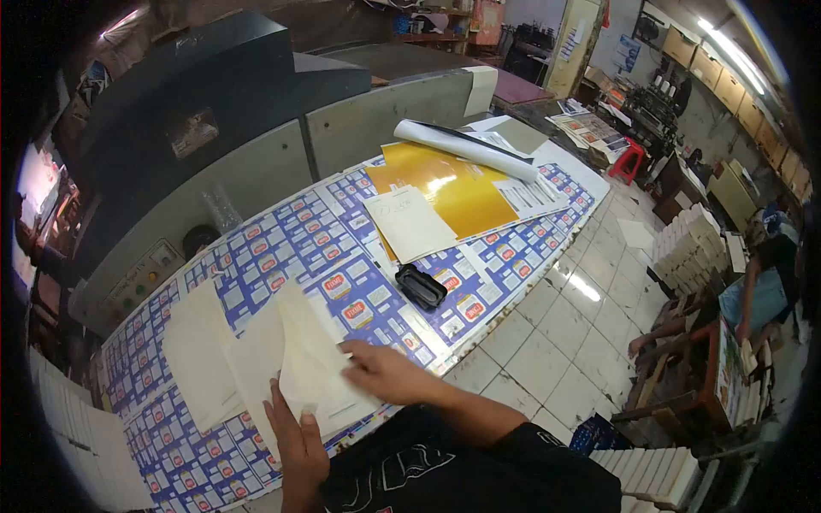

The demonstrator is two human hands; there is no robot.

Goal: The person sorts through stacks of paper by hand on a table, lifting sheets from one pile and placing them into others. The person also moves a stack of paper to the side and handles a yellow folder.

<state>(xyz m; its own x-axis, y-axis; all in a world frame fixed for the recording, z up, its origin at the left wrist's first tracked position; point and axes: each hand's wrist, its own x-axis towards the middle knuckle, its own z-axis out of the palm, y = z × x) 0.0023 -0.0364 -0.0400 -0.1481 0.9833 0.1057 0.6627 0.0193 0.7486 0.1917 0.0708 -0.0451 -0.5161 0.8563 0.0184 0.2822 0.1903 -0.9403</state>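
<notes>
Black printed shirt [410, 470] nearest, at the bottom of the view. Just beyond it, two bare hands work at a fanned pile of cream sheets [321, 368], which lies on the near part of the counter [462, 352], directly before the wearer.

Placement: the pile sits within easy reach of both hands. The left hand [299, 445] seems to serve as a stop or steady along the near side; the right hand [368, 372] appears to tend the opposite edge. Upper sheets bow upward, so the paper is probably light and flexible.

Pose: left wrist enters from below, palm turned inward, fingers long and pointing away, thumb well parted from them at the paper's edge. Right forearm [479, 416] crosses from the right, fingers curled in and slightly blurred at the sheets' right side. Whether either set of fingers pinches paper: cannot tell.

Left of the pile, a second cream stack [197, 350], not touched by either hand. Underneath, blue label-printed sheets [351, 312] cover the surface, perhaps as protection.

Farther along: a black plastic case-like object [421, 286], use unclear; a cream stack with handwriting [409, 224] resting partly on a gold sheet [453, 184]; a rolled white sheet [462, 147] across that. Behind, a large grey machine [197, 103]. Off right, beyond the tiled floor [547, 342], a co-worker's arm [749, 299]; deeper, a red stool [628, 161].
</notes>
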